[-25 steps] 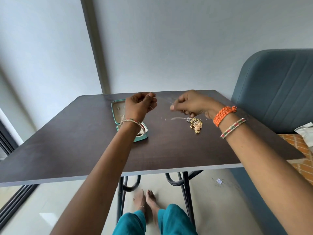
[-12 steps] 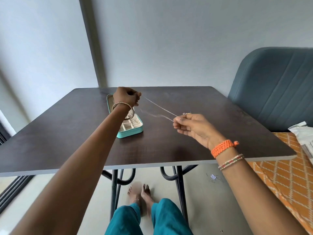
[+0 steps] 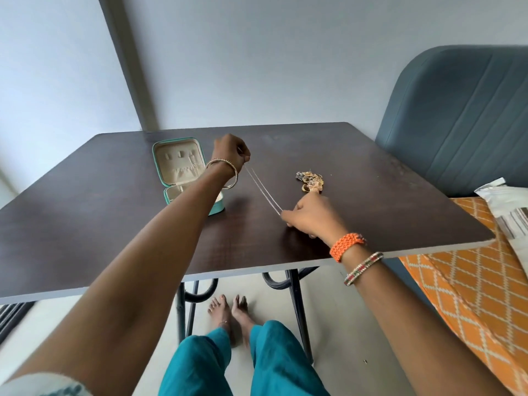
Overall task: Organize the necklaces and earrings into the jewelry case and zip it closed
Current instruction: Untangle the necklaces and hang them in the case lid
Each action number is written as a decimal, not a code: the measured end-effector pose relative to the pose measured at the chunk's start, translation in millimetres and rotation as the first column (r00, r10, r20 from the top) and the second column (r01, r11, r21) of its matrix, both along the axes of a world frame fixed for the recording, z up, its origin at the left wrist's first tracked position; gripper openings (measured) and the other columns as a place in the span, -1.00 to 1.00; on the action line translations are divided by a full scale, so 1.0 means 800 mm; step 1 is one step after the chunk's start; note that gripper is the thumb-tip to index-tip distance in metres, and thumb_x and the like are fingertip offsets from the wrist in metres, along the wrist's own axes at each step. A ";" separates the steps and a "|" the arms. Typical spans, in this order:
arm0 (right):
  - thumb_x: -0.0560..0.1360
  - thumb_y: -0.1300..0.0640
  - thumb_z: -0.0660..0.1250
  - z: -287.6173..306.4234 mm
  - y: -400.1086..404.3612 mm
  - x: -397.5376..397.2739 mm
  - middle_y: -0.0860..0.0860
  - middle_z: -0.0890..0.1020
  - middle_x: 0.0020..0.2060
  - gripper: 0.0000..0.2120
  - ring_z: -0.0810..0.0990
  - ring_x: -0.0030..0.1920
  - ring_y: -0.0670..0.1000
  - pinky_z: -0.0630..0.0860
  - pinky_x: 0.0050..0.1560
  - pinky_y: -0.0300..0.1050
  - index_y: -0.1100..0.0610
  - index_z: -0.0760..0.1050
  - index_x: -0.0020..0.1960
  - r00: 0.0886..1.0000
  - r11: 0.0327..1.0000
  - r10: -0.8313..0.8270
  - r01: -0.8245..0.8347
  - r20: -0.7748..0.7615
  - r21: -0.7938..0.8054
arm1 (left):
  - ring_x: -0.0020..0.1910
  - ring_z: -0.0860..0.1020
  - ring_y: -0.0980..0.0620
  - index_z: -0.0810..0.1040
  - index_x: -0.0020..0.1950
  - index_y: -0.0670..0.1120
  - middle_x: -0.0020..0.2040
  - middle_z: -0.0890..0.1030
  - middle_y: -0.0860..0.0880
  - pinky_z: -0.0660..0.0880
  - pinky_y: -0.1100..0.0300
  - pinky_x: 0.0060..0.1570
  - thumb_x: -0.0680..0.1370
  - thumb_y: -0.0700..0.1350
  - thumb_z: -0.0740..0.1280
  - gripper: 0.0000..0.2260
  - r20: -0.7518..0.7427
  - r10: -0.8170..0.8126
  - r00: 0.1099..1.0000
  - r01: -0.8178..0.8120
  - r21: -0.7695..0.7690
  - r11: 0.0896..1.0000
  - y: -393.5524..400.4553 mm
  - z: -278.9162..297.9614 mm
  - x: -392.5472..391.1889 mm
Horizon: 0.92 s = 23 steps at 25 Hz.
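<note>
— On the dark wooden table [image 3: 114, 212], what lies where?

— A teal jewelry case [image 3: 183, 170] sits open toward the far left, its beige lid panel tipped back and the tray half partly hidden behind the left forearm. To the right of it, well apart, a small heap of gold earrings [image 3: 311, 181] rests on the tabletop.

— And the hands?

— The left hand [image 3: 231, 151] is raised just right of the case, its fingers curled and pinching one end of a thin silver necklace chain [image 3: 264, 192]. The right hand [image 3: 310, 217] is nearer the front edge, just in front of the earring heap, fingertips pressed together on the chain's other end. The chain runs taut and doubled between them, slanting down from the left hand to the right, above the table.

— Anything inside the case?

— A small piece seems to hang on the lid panel, but it is too small to name.

— What else is around?

— A gold bangle [image 3: 222, 172] on the left wrist, an orange woven bracelet [image 3: 345, 245] and a beaded bangle [image 3: 363, 268] on the right. A blue-grey padded chair [image 3: 463, 115] stands at the right, with an orange patterned cloth [image 3: 480, 287] below it. Bare feet [image 3: 228, 310] and teal trousers [image 3: 237, 364] show under the table.
</note>
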State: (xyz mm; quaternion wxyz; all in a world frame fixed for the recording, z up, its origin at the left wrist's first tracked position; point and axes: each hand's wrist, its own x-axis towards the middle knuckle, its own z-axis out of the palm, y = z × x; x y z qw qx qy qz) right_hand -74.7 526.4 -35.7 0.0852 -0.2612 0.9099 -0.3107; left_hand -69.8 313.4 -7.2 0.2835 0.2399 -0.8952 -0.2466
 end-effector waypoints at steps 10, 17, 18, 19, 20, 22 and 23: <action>0.50 0.12 0.31 0.005 0.004 -0.003 0.03 0.50 -0.31 -0.78 0.53 -0.53 -0.02 0.46 -0.42 -0.24 0.10 0.42 0.12 0.971 0.966 0.239 -0.238 0.004 0.096 | -0.22 0.53 -0.03 0.67 -0.11 -0.21 -0.25 0.62 -0.18 0.52 0.16 -0.05 0.39 -0.35 0.37 -0.86 0.157 0.029 0.987 -0.040 0.069 0.997 -0.015 -0.039 -0.037; 0.51 0.05 0.25 -0.014 0.003 -0.008 0.17 0.57 -0.15 -0.64 0.56 -0.15 0.20 0.56 0.06 0.00 -0.13 0.45 0.30 0.934 0.934 0.349 -0.340 -0.077 0.109 | -0.18 0.50 0.00 0.67 -0.09 -0.21 -0.17 0.64 -0.19 0.42 0.25 -0.11 0.41 -0.33 0.38 -0.87 0.140 0.024 0.990 -0.032 0.057 0.998 -0.018 -0.044 -0.044; 0.50 0.04 0.25 -0.014 0.002 -0.007 0.19 0.59 -0.11 -0.63 0.57 -0.10 0.22 0.54 0.04 -0.02 -0.12 0.44 0.30 0.935 0.935 0.346 -0.337 -0.077 0.111 | -0.18 0.49 0.00 0.66 -0.09 -0.21 -0.20 0.61 -0.17 0.44 0.23 -0.09 0.42 -0.33 0.38 -0.87 0.136 0.024 0.990 -0.031 0.049 0.998 -0.018 -0.045 -0.044; 0.50 0.04 0.25 -0.014 0.002 -0.006 0.18 0.58 -0.12 -0.63 0.57 -0.07 0.21 0.51 0.01 -0.03 -0.11 0.44 0.30 0.936 0.937 0.341 -0.332 -0.082 0.106 | -0.18 0.49 0.00 0.66 -0.10 -0.21 -0.23 0.59 -0.14 0.45 0.22 -0.07 0.42 -0.34 0.37 -0.88 0.129 0.024 0.991 -0.029 0.042 0.999 -0.018 -0.046 -0.045; 0.49 0.03 0.26 -0.015 0.002 -0.005 0.15 0.56 -0.15 -0.62 0.57 -0.05 0.20 0.49 -0.02 -0.04 -0.10 0.43 0.30 0.937 0.940 0.337 -0.328 -0.093 0.096 | -0.19 0.49 0.00 0.66 -0.11 -0.21 -0.25 0.57 -0.12 0.45 0.22 -0.08 0.41 -0.34 0.37 -0.88 0.121 0.023 0.992 -0.027 0.034 0.999 -0.018 -0.048 -0.045; 0.48 0.02 0.28 -0.016 0.004 -0.002 0.09 0.53 -0.17 -0.57 0.56 -0.01 0.20 0.49 0.01 -0.01 -0.11 0.37 0.34 0.936 0.943 0.330 -0.322 -0.124 0.077 | -0.19 0.49 0.00 0.66 -0.13 -0.20 -0.27 0.56 -0.10 0.40 0.26 -0.12 0.41 -0.35 0.36 -0.88 0.105 0.025 0.994 -0.027 0.023 0.999 -0.019 -0.051 -0.045; 0.49 0.02 0.29 -0.017 0.005 -0.002 0.09 0.55 -0.15 -0.55 0.57 0.01 0.19 0.49 0.03 0.00 -0.12 0.34 0.36 0.935 0.945 0.327 -0.321 -0.135 0.066 | -0.20 0.50 -0.01 0.66 -0.14 -0.19 -0.27 0.56 -0.10 0.39 0.28 -0.13 0.41 -0.35 0.36 -0.87 0.096 0.028 0.995 -0.030 0.023 0.999 -0.019 -0.052 -0.046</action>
